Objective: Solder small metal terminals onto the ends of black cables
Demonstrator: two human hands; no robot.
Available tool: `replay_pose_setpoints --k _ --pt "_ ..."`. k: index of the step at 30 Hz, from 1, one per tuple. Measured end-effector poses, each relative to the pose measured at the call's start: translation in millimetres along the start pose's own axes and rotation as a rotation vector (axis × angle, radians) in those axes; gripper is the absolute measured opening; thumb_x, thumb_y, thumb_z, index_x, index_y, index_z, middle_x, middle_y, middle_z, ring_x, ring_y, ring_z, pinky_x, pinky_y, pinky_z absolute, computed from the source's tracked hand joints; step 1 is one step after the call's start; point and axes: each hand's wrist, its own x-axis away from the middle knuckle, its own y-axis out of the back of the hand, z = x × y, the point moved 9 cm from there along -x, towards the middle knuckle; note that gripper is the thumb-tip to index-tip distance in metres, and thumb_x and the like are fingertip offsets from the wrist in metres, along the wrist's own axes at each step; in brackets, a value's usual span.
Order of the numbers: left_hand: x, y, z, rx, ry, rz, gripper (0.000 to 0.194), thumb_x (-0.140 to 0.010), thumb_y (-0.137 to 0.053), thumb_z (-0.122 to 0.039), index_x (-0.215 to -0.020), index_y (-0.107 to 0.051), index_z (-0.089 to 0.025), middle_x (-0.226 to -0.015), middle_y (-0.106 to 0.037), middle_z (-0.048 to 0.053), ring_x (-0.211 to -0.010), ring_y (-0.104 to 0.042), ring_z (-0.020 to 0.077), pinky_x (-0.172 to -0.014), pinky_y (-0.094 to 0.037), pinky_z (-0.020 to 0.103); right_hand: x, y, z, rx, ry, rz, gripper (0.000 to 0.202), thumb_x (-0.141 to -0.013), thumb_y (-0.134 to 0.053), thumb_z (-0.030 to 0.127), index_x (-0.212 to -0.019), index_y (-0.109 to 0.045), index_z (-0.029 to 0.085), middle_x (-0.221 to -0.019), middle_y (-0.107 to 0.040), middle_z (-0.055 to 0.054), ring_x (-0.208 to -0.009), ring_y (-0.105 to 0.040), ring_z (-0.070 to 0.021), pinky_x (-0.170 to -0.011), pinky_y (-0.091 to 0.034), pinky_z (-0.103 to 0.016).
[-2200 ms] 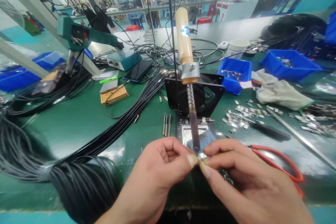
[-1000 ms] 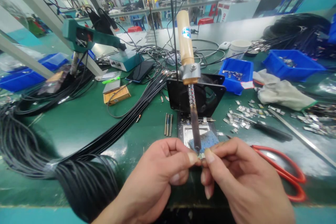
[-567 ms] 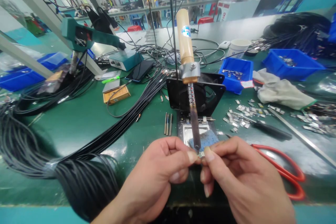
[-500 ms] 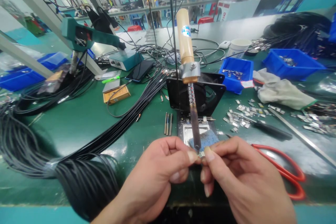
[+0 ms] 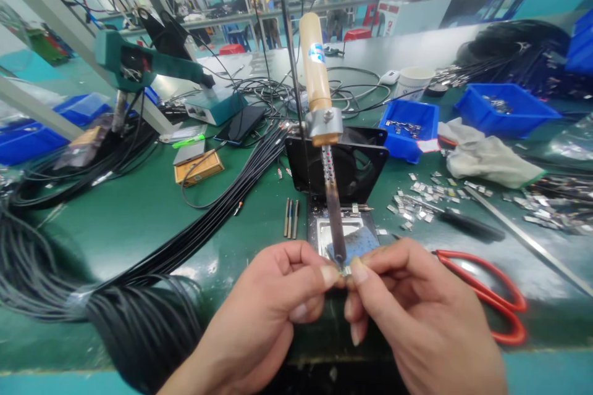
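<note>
My left hand (image 5: pixel 278 302) and my right hand (image 5: pixel 419 308) meet low in the middle, thumbs and forefingers pinched. A small silvery metal connector (image 5: pixel 345 271) shows between the fingertips, with my right thumb and forefinger closed on it. The left fingertips touch or nearly touch its left side; what they pinch is hidden. Just above hangs the tip of a soldering iron (image 5: pixel 332 216), held upright with its wooden handle (image 5: pixel 315 62) at the top. Whether tip and connector touch, I cannot tell. Behind the fingertips lies a blue sponge (image 5: pixel 359 242) on a metal tray (image 5: pixel 327 231).
A black fan (image 5: pixel 306 166) stands behind the iron. To the right lie red-handled scissors (image 5: pixel 514 290), loose connectors (image 5: pixel 417 200), a glove (image 5: pixel 486 160), and blue bins (image 5: pixel 410 142). Black cables (image 5: pixel 152 327) fill the left; a phone (image 5: pixel 241 123) lies farther back.
The whole view has shifted slightly, so everything appears a little farther left. Both hands keep their pinch below the iron's tip, with little other visible movement.
</note>
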Motion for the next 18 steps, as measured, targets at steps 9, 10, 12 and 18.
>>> replay_pose_setpoints --k 9,10,12,18 --pt "6.8 -1.0 0.7 -0.04 -0.035 0.008 0.022 -0.084 -0.081 -0.02 -0.069 -0.066 -0.013 -0.055 -0.049 -0.007 -0.051 -0.029 0.0054 -0.05 -0.024 0.018 9.7 3.9 -6.1 0.028 0.064 0.005 0.014 -0.096 -0.068 0.029 -0.084 -0.065 0.023 -0.064 -0.07 0.003 -0.051 -0.067 -0.0109 -0.048 -0.057 -0.019" --pt "9.1 -1.9 0.7 -0.043 -0.048 0.007 0.022 -0.084 -0.081 -0.02 -0.07 -0.067 -0.013 -0.057 -0.054 -0.005 -0.052 -0.033 0.0054 -0.05 -0.027 0.018 11.9 6.4 -3.1 0.051 0.108 -0.025 0.013 -0.095 -0.069 0.027 -0.084 -0.066 0.023 -0.068 -0.07 0.002 -0.053 -0.067 -0.0109 -0.049 -0.057 -0.019" --pt "14.6 -3.8 1.1 -0.063 -0.073 0.001 0.02 -0.085 -0.082 -0.021 -0.072 -0.068 -0.014 -0.067 -0.066 -0.001 -0.058 -0.047 0.0067 -0.056 -0.037 0.017 17.9 10.9 5.1 0.105 0.212 -0.085 0.01 -0.094 -0.069 0.025 -0.084 -0.066 0.024 -0.076 -0.07 0.002 -0.057 -0.067 -0.0107 -0.052 -0.057 -0.02" --pt "31.8 -9.2 2.5 -0.102 -0.139 -0.026 0.016 -0.086 -0.081 -0.021 -0.074 -0.072 -0.017 -0.077 -0.074 0.001 -0.073 -0.064 0.0121 -0.071 -0.051 0.02 35.2 13.7 15.7 0.15 0.356 -0.134 0.011 -0.092 -0.07 0.018 -0.092 -0.066 0.028 -0.084 -0.07 0.002 -0.068 -0.07 -0.0133 -0.059 -0.057 -0.022"
